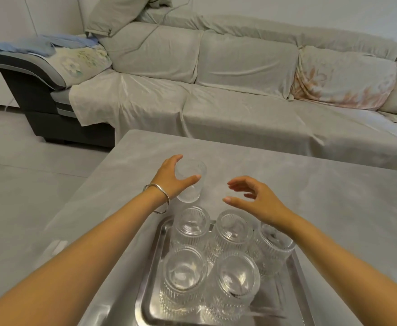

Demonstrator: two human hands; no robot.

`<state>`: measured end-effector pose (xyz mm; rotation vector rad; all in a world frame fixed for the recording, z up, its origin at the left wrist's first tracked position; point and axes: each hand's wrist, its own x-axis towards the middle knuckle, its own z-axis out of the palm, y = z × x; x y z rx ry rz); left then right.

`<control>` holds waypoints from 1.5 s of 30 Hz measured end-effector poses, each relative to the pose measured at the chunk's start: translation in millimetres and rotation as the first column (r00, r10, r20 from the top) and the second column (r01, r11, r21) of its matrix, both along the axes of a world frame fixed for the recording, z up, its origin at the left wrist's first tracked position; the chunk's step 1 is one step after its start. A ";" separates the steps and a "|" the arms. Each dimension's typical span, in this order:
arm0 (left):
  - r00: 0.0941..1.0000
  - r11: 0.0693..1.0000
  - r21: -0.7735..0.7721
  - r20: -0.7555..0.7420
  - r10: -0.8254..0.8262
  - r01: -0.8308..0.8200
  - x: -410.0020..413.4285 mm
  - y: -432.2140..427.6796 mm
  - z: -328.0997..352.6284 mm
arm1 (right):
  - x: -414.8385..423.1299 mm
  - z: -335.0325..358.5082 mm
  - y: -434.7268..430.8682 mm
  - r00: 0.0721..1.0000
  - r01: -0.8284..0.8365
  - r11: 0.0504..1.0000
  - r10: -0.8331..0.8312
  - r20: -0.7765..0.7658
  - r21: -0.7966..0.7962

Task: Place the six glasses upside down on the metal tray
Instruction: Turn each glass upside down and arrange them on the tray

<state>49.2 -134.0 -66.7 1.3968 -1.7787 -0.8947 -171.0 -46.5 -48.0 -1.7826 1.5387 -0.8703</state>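
Nearest us, the metal tray [150,278] carries five ribbed glasses [185,269], all bottoms up, in two rows. Just beyond the tray's far edge, on the grey table [310,184], our left hand [169,178] curls thumb and fingers around the sixth glass [190,182]. Right of that glass, our right hand [261,200] hovers, fingers spread, empty.

A cloth-draped sofa [239,90] stands beyond the grey table [333,196], on a grey floor [28,161].
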 end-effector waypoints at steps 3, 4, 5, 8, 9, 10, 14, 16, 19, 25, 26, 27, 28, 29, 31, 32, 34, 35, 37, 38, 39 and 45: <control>1.000 1.000 0.008 0.024 0.007 -0.007 -8.3 -11.1 -5.6 | 0.2 -5.5 -1.3 0.999 -0.021 1.000 0.021 -0.038 -0.021; 1.000 1.000 0.013 0.028 0.008 -0.008 -10.5 -14.1 -7.0 | 0.4 -6.7 -1.3 0.998 -0.033 0.999 0.031 -0.054 -0.026; 1.000 1.000 0.018 0.029 0.010 -0.010 -12.4 -16.5 -8.3 | 0.6 -7.5 -1.1 0.997 -0.042 0.999 0.040 -0.068 -0.029; 0.999 0.999 0.011 0.037 0.039 -0.040 -16.3 -21.2 -11.4 | 1.2 -8.0 -1.0 0.996 -0.054 0.998 0.051 -0.078 -0.034; 0.998 0.999 0.002 0.037 0.052 -0.052 -16.8 -21.8 -12.2 | 1.2 -7.7 -1.0 0.996 -0.055 0.998 0.053 -0.077 -0.035; 0.998 0.998 -0.003 0.026 0.065 -0.065 -16.9 -21.3 -13.3 | 1.0 -7.6 -1.0 0.996 -0.056 0.998 0.053 -0.075 -0.034; 0.982 0.988 -0.004 -0.109 0.153 -0.154 -12.8 -14.0 -13.6 | 0.7 -8.0 0.3 0.997 -0.047 0.998 0.044 -0.070 -0.029; 0.956 0.977 -0.007 -0.207 0.206 -0.212 -8.1 -9.1 -4.9 | 0.7 -7.8 1.6 0.997 -0.045 0.999 0.043 -0.068 -0.027; 0.906 0.962 -0.016 -0.341 0.251 -0.273 0.6 1.2 21.5 | 1.5 -4.9 4.2 1.000 -0.007 0.998 0.005 -0.031 -0.065; 0.809 0.986 0.055 -0.566 0.162 -0.159 17.0 43.0 87.4 | 16.3 31.7 17.1 0.955 0.130 0.985 -0.094 0.282 -0.112; 0.783 0.990 0.080 -0.605 0.142 -0.118 18.2 51.8 96.7 | 21.7 40.8 21.3 0.946 0.109 0.990 -0.076 0.316 -0.089; 0.760 0.992 0.103 -0.638 0.126 -0.078 18.7 61.6 105.3 | 27.3 49.8 26.0 0.936 0.078 0.995 -0.051 0.349 -0.063; 0.741 0.991 0.126 -0.661 0.115 -0.041 18.5 71.6 112.4 | 32.6 58.7 31.1 0.921 0.043 0.998 -0.026 0.388 -0.037; 0.729 0.989 0.151 -0.676 0.105 -0.003 17.6 81.6 118.0 | 37.2 67.3 36.8 0.905 0.010 1.000 -0.002 0.425 -0.017; 0.716 0.976 0.204 -0.693 0.086 0.080 14.2 100.9 123.7 | 43.9 82.3 49.9 0.874 -0.042 0.999 0.039 0.485 -0.003; 0.708 0.967 0.220 -0.703 0.066 0.128 12.2 109.2 124.3 | 45.5 88.2 57.5 0.858 -0.053 0.999 0.048 0.511 -0.005; 0.693 0.950 0.226 -0.720 0.016 0.213 8.9 122.9 124.0 | 45.5 96.2 73.6 0.838 -0.033 0.999 0.038 0.545 -0.019; 0.691 0.944 0.223 -0.723 -0.009 0.245 7.9 128.0 123.5 | 44.3 98.5 81.4 0.836 -0.010 1.000 0.024 0.548 -0.029; 0.698 0.929 0.212 -0.713 -0.067 0.305 5.4 135.5 123.2 | 40.4 100.8 95.8 0.839 0.036 0.999 -0.008 0.544 -0.040; 0.705 0.922 0.209 -0.703 -0.091 0.327 3.6 138.4 123.3 | 37.7 101.7 102.6 0.839 0.059 0.998 -0.028 0.543 -0.039; 0.717 0.918 0.206 -0.688 -0.111 0.339 1.5 141.9 123.0 | 34.5 102.8 108.7 0.840 0.083 0.996 -0.050 0.540 -0.037; 0.875 0.941 0.140 -0.431 -0.222 0.308 -16.1 151.8 110.5 | 4.0 113.7 139.0 0.851 0.259 0.964 -0.198 0.487 -0.060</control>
